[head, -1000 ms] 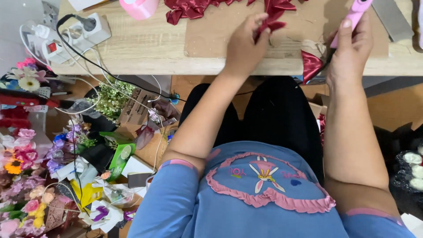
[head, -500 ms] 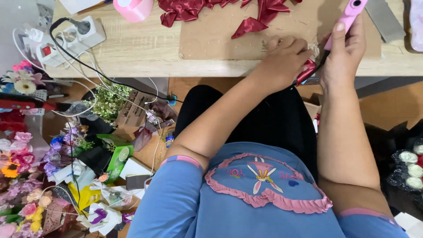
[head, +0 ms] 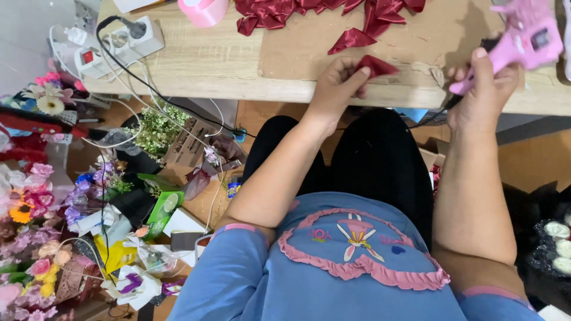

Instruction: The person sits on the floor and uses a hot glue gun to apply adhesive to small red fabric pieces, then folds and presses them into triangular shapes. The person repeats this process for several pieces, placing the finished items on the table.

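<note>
At table edge, left hand [head: 336, 89] pinching red ribbon piece [head: 376, 65], tip rightward

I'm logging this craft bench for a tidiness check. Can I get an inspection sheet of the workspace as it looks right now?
Surface: wooden table with a cardboard mat on it.
Job's things: folded red ribbon piece in the left hand; pink glue gun in the right hand; red ribbon pile at the far edge.
Clutter: pink tape roll on the table.
Grippers: both hands closed on their items, at the table's near edge.
Cables: power strip on the table; black cable drops to the floor.
Surroundings: artificial flowers, green box and a small plant on the floor.
</note>
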